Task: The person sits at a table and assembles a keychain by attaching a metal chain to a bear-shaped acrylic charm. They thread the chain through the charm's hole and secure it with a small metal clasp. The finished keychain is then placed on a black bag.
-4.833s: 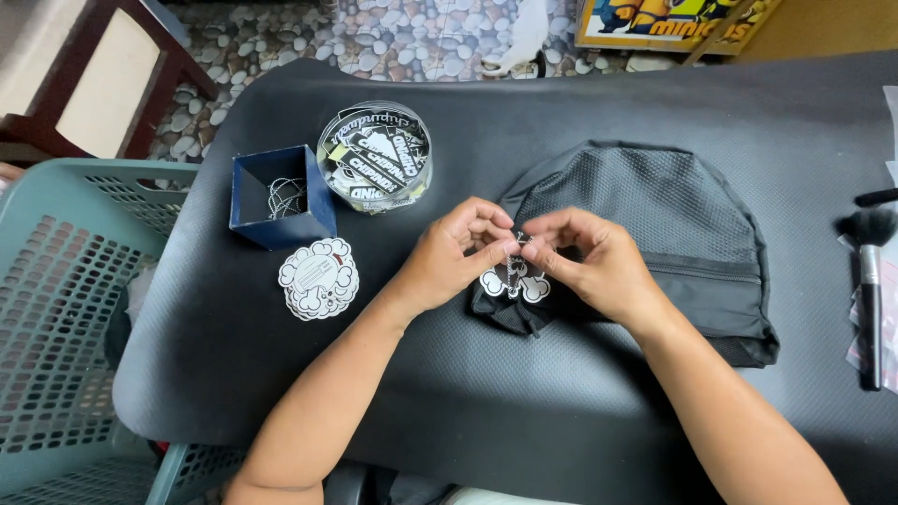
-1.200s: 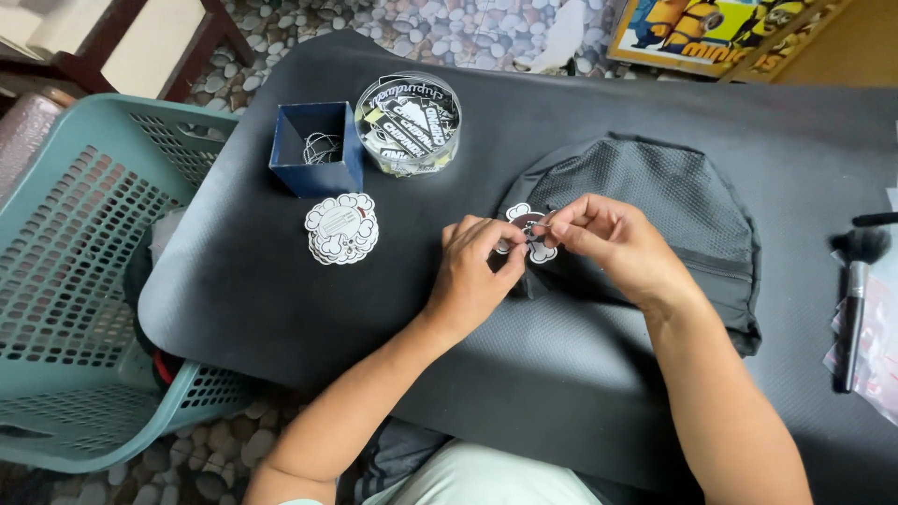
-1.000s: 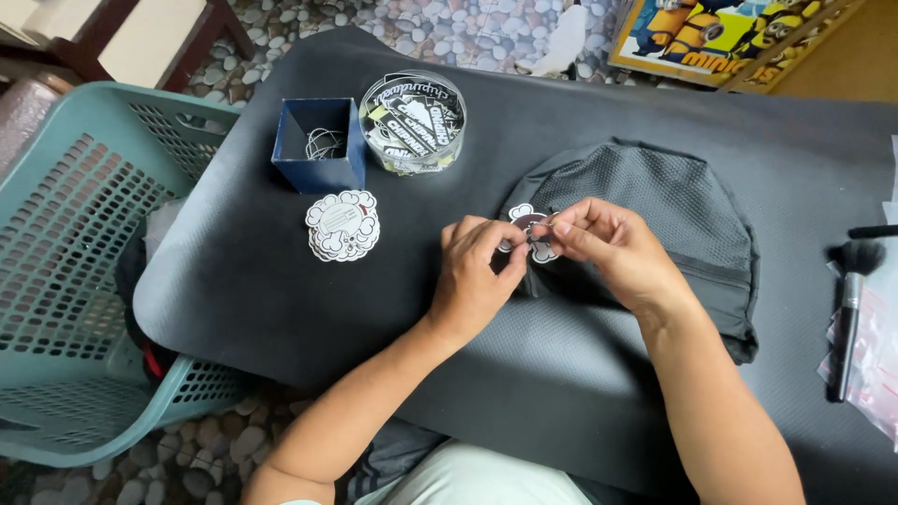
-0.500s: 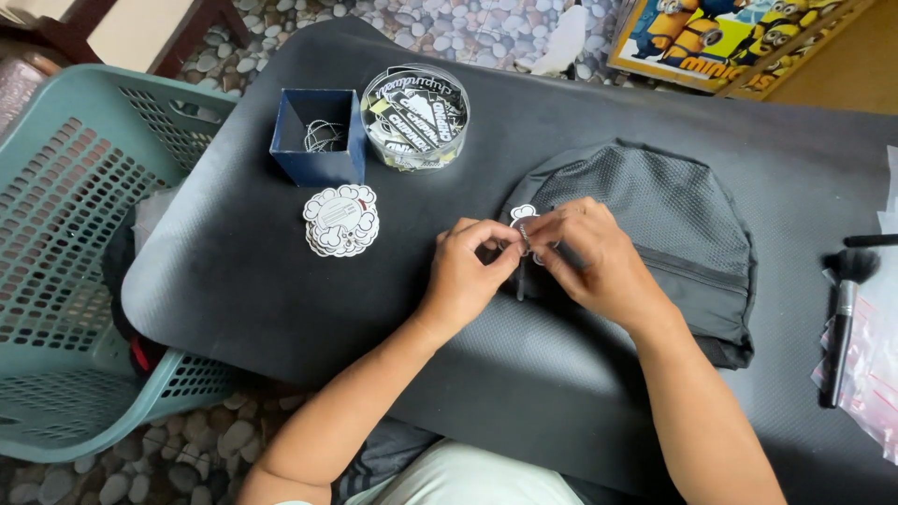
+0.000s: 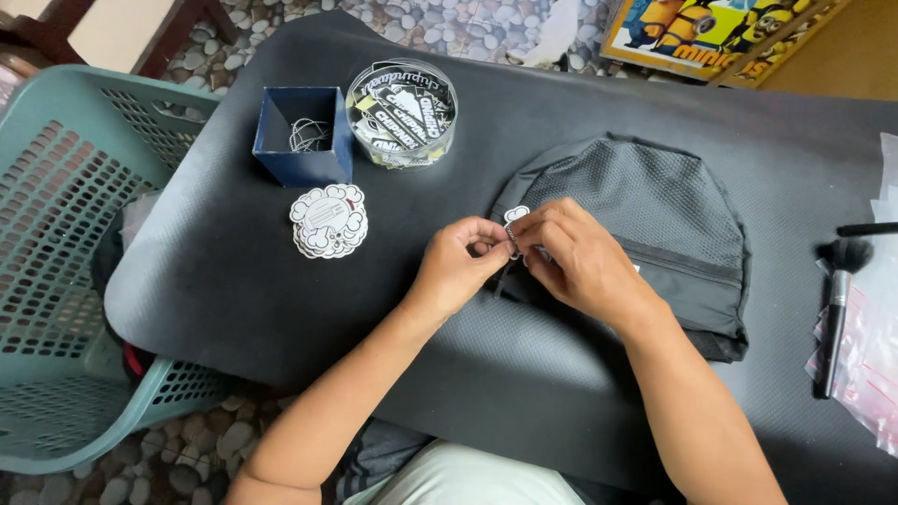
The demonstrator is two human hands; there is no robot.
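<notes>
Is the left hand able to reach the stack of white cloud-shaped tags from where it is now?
Probably yes. The left hand pinches a small tag at the black bag, and the stack of white tags lies on its own side, with only bare mat between.

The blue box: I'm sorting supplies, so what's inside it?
Inside the blue box lies a small tangle of thin pale string loops. The near wall hides the front of its floor, so anything there stays unseen.
</notes>
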